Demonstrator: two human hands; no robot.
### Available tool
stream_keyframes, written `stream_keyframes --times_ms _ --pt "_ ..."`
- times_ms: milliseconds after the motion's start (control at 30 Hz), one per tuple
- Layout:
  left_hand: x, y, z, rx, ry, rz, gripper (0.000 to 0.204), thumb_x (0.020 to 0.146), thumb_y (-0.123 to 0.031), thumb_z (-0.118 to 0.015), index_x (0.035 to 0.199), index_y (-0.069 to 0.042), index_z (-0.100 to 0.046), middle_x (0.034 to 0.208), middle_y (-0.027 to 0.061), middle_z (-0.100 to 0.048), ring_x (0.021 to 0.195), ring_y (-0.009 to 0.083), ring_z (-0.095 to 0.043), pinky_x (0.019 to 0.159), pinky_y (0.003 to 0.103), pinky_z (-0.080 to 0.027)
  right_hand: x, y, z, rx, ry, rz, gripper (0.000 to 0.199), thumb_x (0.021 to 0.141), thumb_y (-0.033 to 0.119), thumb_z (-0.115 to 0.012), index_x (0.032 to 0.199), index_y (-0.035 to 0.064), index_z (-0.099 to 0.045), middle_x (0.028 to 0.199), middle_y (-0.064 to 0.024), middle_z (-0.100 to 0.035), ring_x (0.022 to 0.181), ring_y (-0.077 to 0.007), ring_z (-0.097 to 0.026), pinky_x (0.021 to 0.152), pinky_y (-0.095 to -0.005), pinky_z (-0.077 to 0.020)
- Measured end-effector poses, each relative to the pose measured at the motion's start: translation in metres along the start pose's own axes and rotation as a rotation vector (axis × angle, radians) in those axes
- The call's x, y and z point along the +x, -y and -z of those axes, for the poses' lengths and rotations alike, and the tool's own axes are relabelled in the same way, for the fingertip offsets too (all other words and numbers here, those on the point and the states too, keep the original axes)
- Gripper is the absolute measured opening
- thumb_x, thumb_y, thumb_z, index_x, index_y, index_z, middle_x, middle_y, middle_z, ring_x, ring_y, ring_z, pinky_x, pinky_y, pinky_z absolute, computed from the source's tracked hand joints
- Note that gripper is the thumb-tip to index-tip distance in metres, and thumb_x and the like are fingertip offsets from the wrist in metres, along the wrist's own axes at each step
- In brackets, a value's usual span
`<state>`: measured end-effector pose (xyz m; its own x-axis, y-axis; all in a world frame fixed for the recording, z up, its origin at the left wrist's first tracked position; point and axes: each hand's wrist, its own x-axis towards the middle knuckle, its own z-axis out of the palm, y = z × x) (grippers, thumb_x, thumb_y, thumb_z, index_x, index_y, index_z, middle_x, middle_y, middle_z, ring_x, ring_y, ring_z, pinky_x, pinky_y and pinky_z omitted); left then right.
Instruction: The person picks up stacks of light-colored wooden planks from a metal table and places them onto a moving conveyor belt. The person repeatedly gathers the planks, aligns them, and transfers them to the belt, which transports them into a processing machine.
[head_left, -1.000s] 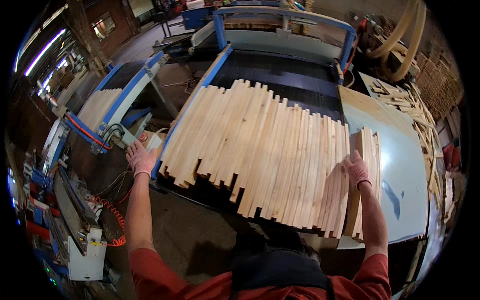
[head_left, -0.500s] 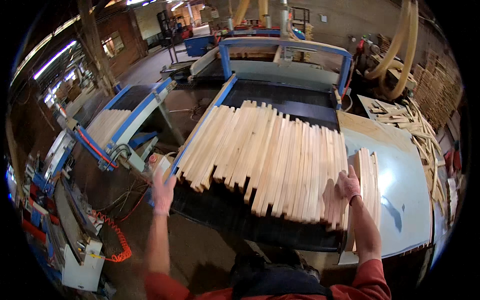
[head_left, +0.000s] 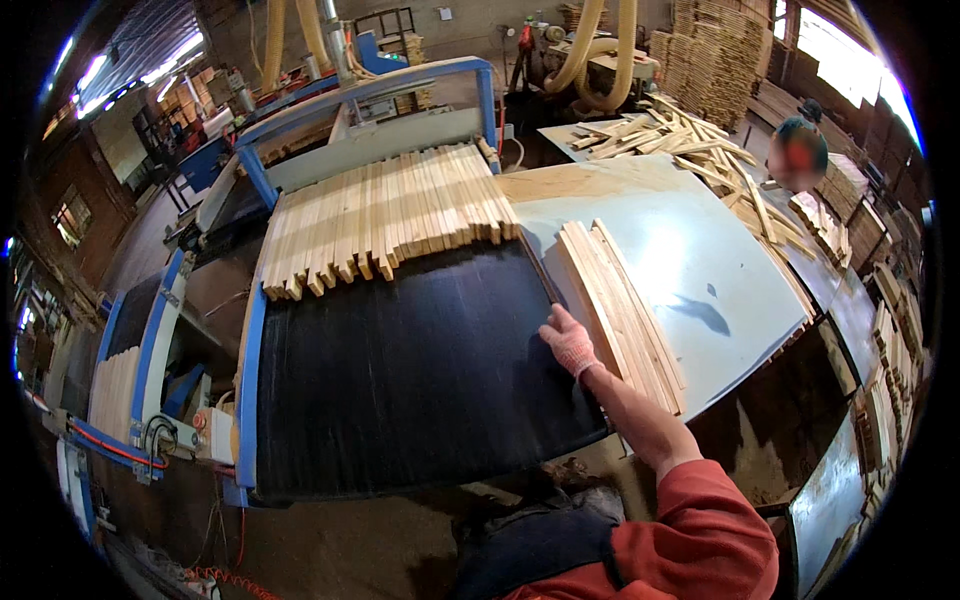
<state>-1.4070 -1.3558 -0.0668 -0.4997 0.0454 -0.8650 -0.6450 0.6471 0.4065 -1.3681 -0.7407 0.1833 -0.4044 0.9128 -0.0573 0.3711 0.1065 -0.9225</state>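
Note:
My right hand [head_left: 568, 342], in a light glove, lies flat at the right edge of the black conveyor belt [head_left: 400, 380]. Its fingers are spread and it touches the left side of a small stack of long wooden slats [head_left: 622, 305]. That stack rests on the pale blue table [head_left: 700, 250]. Nothing is gripped in the hand. A wide row of wooden slats [head_left: 385, 215] lies side by side across the far end of the belt, well beyond my hand. My left hand is out of view.
A blue machine frame [head_left: 370, 95] spans the belt's far end. Loose slats [head_left: 680, 140] are heaped at the table's far side, and another person [head_left: 797, 150] stands past the table on the right. Stacked wood [head_left: 720, 60] and yellow ducts [head_left: 600, 40] fill the background.
The row of slats now lies far up the belt instead of under my hands. My left hand has left the view. My right hand has shifted beside the stack on the table.

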Motion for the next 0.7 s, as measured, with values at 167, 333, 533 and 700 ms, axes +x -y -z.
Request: stream_keyframes --times_ms 167,333,533,700 --pt "-0.004 -0.002 -0.003 0.092 0.052 0.073 0.033 0.102 -0.038 -0.059 0.116 -0.011 -0.072 0.116 0.0086 -0.065 0.109 0.0245 -0.057 0.091 0.049 -0.050 -0.105 0.028 0.020 0.428 0.412 -0.177 0.062 0.099 0.024 -0.069 0.151 -0.0036 -0.050 0.107 -0.0074 -0.066 0.098 -0.0192 -0.063 0.089 -0.0362 -0.0535" --pt "0.004 -0.011 -0.014 0.411 0.144 0.087 0.035 0.105 -0.039 -0.053 0.123 -0.015 -0.070 0.129 0.0070 -0.061 0.121 0.0251 -0.053 0.096 0.051 -0.049 -0.213 0.028 0.031 0.469 0.939 -0.475 0.069 0.103 0.031 -0.069 0.160 0.0038 -0.041 0.145 -0.0150 -0.063 0.131 -0.0249 -0.061 0.111 -0.0393 -0.0488" --pt "0.067 -0.113 -0.064 2.281 0.511 -0.448 0.038 0.109 -0.039 -0.045 0.132 -0.018 -0.068 0.145 0.0051 -0.057 0.136 0.0258 -0.050 0.102 0.053 -0.047 -0.260 -0.042 0.054 -0.299 0.974 -0.231 0.071 0.099 0.045 -0.063 0.156 0.0053 -0.048 0.143 -0.0179 -0.065 0.133 -0.0307 -0.060 0.114 -0.0390 -0.0446" --pt "0.081 -0.196 -0.148 3.095 0.833 -0.858 0.042 0.113 -0.038 -0.040 0.140 -0.020 -0.067 0.147 0.0038 -0.060 0.138 0.0243 -0.054 0.102 0.053 -0.047 -0.299 -0.164 0.115 -0.360 0.623 -0.497 0.062 0.093 0.048 -0.060 0.139 0.0060 -0.064 0.132 -0.0243 -0.068 0.124 -0.0392 -0.064 0.105 -0.0465 -0.0496"
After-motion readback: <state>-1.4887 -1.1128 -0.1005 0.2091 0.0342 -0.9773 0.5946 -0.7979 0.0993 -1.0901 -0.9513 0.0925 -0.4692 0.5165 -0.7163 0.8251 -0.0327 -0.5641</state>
